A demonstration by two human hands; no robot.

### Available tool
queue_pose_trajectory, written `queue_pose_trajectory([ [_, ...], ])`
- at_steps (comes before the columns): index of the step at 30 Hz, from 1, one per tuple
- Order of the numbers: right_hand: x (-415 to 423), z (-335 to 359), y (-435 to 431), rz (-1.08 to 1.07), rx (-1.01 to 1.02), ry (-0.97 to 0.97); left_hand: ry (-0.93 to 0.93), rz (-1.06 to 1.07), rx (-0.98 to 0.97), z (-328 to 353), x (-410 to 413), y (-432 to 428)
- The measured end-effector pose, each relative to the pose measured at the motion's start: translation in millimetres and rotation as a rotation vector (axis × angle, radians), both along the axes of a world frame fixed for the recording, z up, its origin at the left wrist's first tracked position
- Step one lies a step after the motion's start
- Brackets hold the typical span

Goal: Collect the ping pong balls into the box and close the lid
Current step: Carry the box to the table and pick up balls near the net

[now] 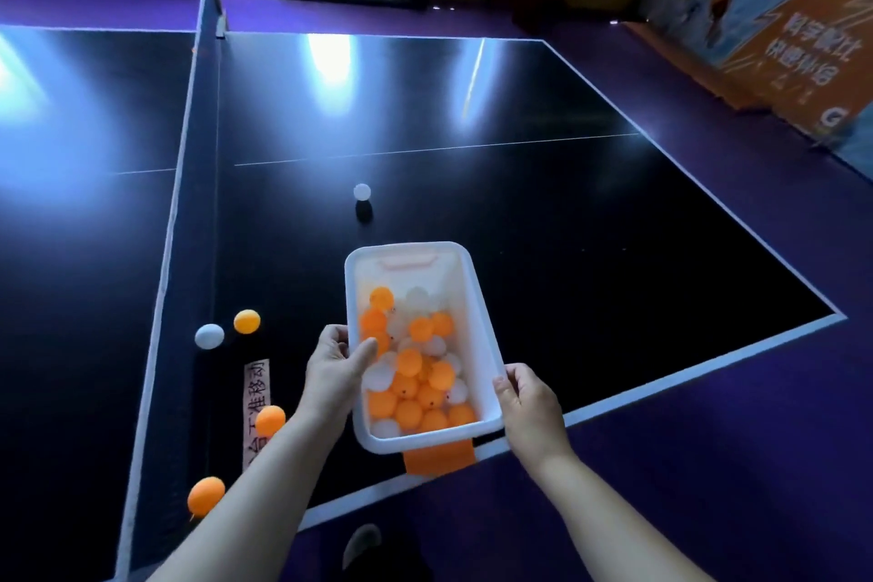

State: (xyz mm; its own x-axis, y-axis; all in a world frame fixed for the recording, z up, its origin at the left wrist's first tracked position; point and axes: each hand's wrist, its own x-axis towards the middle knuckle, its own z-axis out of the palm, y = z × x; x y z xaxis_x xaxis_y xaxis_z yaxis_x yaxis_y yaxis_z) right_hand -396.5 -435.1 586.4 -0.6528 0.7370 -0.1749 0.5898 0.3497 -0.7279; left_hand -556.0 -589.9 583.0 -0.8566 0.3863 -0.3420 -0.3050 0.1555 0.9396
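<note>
A white plastic box (477, 321) stands near the front edge of the dark table, holding several orange and white ping pong balls. My left hand (333, 362) grips its left rim, thumb inside over the balls. My right hand (529, 397) holds the near right corner. Loose balls lie on the table: a white ball (362, 191) beyond the box, an orange ball (246, 321) and a white ball (209, 336) by the net, and two orange balls (269, 419) (206, 494) near my left forearm. An orange flap (439, 458) shows under the box's near end. No lid is in view.
The net (196, 165) runs along the left, dividing the table tennis table (614, 250). A paper strip with writing (256, 392) lies by the net. Purple floor surrounds the table; an orange banner (765, 43) stands at the right. A shoe tip (361, 543) shows below the table edge.
</note>
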Motion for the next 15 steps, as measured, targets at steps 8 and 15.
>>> queue_pose_trajectory([
  [8,-60.1,-4.1,64.7,-0.128,-0.04,-0.131,-0.197,-0.18,-0.005,-3.1,-61.4,61.2],
  [15,-91.3,-13.6,88.7,-0.193,0.065,-0.184,-0.243,-0.14,0.047,-14.9,-76.6,82.1],
])
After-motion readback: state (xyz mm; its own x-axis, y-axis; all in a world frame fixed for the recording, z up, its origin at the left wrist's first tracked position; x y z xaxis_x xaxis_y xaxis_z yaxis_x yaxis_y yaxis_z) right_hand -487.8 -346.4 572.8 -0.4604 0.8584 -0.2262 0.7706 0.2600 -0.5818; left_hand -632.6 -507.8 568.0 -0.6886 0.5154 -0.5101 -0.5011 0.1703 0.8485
